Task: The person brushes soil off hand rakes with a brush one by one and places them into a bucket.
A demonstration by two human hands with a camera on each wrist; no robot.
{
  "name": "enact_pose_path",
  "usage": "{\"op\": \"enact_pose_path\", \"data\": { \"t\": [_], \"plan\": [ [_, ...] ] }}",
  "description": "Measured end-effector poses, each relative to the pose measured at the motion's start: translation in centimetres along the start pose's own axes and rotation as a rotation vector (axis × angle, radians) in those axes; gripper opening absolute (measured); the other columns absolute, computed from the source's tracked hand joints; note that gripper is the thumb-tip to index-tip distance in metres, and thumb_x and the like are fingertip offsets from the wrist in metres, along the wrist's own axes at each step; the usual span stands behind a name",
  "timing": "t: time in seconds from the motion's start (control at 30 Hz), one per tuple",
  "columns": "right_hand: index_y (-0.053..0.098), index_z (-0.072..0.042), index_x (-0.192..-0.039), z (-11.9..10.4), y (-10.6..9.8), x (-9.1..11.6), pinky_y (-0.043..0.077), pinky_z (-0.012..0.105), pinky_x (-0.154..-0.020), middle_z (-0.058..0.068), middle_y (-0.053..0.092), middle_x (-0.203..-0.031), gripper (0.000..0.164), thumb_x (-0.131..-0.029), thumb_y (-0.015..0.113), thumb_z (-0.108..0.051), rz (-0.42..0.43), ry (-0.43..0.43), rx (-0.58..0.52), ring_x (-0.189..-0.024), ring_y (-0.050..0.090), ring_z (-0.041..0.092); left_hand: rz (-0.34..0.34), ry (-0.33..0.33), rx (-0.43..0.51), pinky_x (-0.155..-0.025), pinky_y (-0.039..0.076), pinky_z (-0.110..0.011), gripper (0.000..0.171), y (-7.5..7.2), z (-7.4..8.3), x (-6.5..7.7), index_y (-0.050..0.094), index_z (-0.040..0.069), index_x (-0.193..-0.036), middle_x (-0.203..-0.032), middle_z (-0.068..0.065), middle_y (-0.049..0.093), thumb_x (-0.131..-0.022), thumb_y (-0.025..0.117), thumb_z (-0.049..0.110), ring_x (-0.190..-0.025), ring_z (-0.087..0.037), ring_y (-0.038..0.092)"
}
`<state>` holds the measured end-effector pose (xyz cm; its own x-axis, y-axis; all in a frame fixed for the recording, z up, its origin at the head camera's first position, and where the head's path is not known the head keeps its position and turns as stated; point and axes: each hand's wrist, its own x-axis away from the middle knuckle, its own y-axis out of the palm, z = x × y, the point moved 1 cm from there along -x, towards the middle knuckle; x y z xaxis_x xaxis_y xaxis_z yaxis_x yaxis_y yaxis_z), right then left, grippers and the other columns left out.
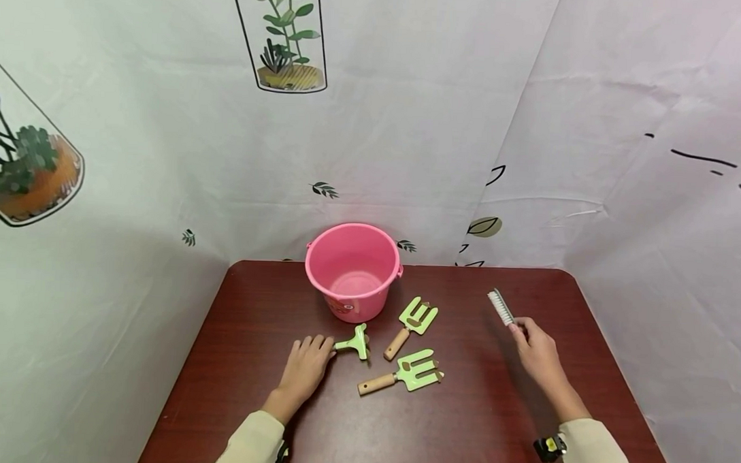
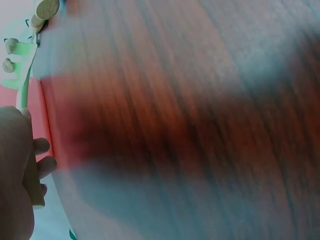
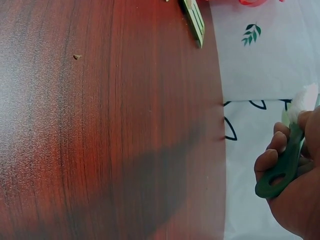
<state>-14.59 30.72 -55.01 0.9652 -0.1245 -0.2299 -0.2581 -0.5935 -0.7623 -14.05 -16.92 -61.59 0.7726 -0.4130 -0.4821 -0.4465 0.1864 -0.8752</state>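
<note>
Gripping a small green rake (image 1: 358,342) by its wooden handle (image 2: 33,186), my left hand (image 1: 307,362) has its fingers curled round the wood, and the rake's head points out from it toward two o'clock. With the lower fork (image 1: 405,376) taken as the middle of a clock, that hand sits at nine, the rake at ten, and the upper fork (image 1: 413,323) close by at twelve. Both forks lie on the dark red table (image 1: 462,425), their wooden handles toward me, the lower one's tines facing between two and three o'clock, the upper one's about one. Brown blobs (image 2: 11,46) show on the rake's head, and brown patches mark both forks. At eleven o'clock stands the pink bucket (image 1: 368,306), upright, its mouth facing up, near the back edge. Over at three, my right hand (image 1: 536,350) grasps a brush (image 1: 501,308) by its green handle, fingers wrapped round it, thumb up near the white bristles; those bristles point toward eleven o'clock from my knuckles. Behind the table hangs a pale cloth (image 1: 411,124) printed with plants.
</note>
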Motion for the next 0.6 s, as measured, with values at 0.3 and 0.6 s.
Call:
{"op": "enact_pose_path", "data": {
  "t": [0.3,0.6],
  "plan": [
    [0.064,0.004,-0.116,-0.1,-0.2,-0.1,0.043,0.034,-0.066,0.011,0.063,-0.088,0.022,-0.105,0.059,-0.015,0.001,0.001,0.002,-0.077,0.054,0.021,0.025,0.059,0.009,-0.065,0.035,-0.037,0.023,-0.7,0.2,-0.8,0.059,0.007,-0.1,-0.084,-0.007,0.057,-0.092,0.074,0.023,-0.073,-0.03,0.057],
    [0.063,0.005,-0.121,-0.2,-0.4,-0.3,0.042,0.033,-0.066,0.012,0.062,-0.092,0.028,-0.106,0.056,-0.018,-0.01,-0.009,0.0,-0.078,0.052,0.021,0.054,0.1,0.054,-0.067,0.041,-0.04,0.021,-1.5,0.2,-1.8,0.063,0.006,-0.109,-0.088,-0.007,0.06,-0.096,0.066,0.022,-0.076,-0.029,0.058]
  ]
}}
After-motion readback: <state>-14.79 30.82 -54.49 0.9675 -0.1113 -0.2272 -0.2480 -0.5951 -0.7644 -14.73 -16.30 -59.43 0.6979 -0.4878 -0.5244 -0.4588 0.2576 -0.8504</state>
